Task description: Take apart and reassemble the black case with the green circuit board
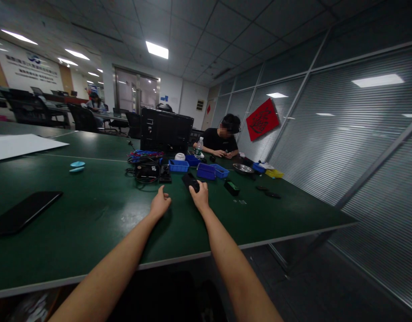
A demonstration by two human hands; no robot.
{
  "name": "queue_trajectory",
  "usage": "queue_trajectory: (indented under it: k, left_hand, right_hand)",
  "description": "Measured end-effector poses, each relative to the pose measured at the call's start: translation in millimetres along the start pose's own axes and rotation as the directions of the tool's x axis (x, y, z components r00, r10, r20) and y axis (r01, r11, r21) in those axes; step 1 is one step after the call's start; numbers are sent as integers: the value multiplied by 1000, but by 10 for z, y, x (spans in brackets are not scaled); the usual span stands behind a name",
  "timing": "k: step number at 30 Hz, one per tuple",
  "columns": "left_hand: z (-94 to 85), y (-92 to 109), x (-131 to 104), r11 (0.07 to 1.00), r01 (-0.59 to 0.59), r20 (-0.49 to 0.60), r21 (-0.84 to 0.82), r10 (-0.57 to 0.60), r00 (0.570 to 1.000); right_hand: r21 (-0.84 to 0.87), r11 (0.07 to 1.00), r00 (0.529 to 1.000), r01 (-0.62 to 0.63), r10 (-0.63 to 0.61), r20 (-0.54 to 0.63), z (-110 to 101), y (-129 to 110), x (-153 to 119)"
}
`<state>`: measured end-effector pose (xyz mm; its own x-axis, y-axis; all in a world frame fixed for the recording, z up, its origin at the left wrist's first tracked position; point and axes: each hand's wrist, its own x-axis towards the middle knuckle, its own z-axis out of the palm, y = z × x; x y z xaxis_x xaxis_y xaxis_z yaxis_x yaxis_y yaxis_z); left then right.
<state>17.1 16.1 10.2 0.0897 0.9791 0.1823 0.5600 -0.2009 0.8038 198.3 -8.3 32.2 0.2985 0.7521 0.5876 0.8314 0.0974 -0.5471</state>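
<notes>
In the head view my right hand (199,196) is closed around a small black box-shaped object (190,180), raised just over the green table. What kind of object it is I cannot make out. Left of it, my left hand (160,203) is held above the tabletop with its fingers loosely apart and nothing in them. To the right of my right hand lies a black box with a green top (232,188). Small clear pieces (242,202) lie in front of that box, and flat dark pieces (272,195) lie farther right.
Blue bins (206,171), a black device with cables (147,172), a white ball (179,157) and a monitor (166,130) stand beyond my hands. A metal bowl (243,168) is at the right. Across the table sits a person (222,139) near a bottle (199,146).
</notes>
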Motion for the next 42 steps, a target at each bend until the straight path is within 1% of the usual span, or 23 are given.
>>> queue_trajectory:
  k: [3, 8, 12, 15, 18, 21, 23, 24, 26, 28, 30, 31, 33, 35, 38, 40, 42]
  left_hand:
    - [3, 4, 4, 1000, 7, 2, 1, -7, 1000]
    - [12, 7, 13, 999, 24, 3, 21, -24, 1000]
    - [18, 0, 17, 999, 17, 0, 28, -17, 1000]
    - [15, 1, 13, 1000, 9, -4, 26, -9, 1000]
    - [11, 3, 12, 1000, 7, -4, 18, -7, 1000]
    - [14, -4, 19, 1000, 8, -5, 18, -8, 1000]
    - [21, -13, 28, 1000, 7, -7, 19, -7, 1000]
    - [24, -17, 32, 1000, 6, -7, 20, -6, 1000]
    - [29, -24, 39, 1000, 5, -7, 21, -5, 1000]
    - [30, -25, 42, 1000, 6, -7, 19, -6, 1000]
    - [27, -21, 40, 1000, 7, -3, 16, -7, 1000]
    - [24, -18, 37, 1000, 7, -2, 14, -7, 1000]
    - [19, -13, 32, 1000, 7, -2, 14, -7, 1000]
    - [16, -9, 28, 1000, 8, -2, 16, -8, 1000]
    - [17, -9, 27, 1000, 15, -4, 18, -15, 1000]
    - [18, -8, 29, 1000, 14, -2, 16, -14, 1000]
    - [19, -5, 29, 1000, 11, -1, 16, -11, 1000]
  right_hand:
    - [-5, 998, 996, 60, -60, 73, 110, 6, -33]
    - [-100, 991, 973, 84, -60, 222, 179, 49, -68]
    - [-190, 973, 969, 129, -83, 235, 160, 34, -87]
    - [-202, 969, 965, 144, -92, 246, 158, 17, -93]
    - [-128, 988, 969, 89, -56, 241, 173, 16, -82]
    - [-37, 998, 964, -53, 60, 258, 170, 20, -50]
    - [-45, 991, 948, -128, 136, 287, 149, 17, -27]
    - [-62, 988, 943, -140, 152, 296, 134, 14, -19]
    - [-76, 992, 950, -104, 122, 288, 101, 5, -14]
    - [-48, 999, 960, -1, 14, 279, 75, -5, -26]
    - [-29, 994, 951, 107, -94, 296, 64, -12, -46]
    - [-33, 989, 941, 145, -128, 313, 64, -12, -55]
    - [-49, 983, 929, 176, -150, 338, 75, -9, -65]
    - [-52, 986, 936, 157, -132, 327, 89, -2, -60]
    - [-28, 998, 954, 60, -49, 295, 100, 4, -36]
    - [-35, 999, 954, -6, 16, 299, 93, 2, -22]
    - [-78, 996, 947, -52, 74, 314, 74, -1, -11]
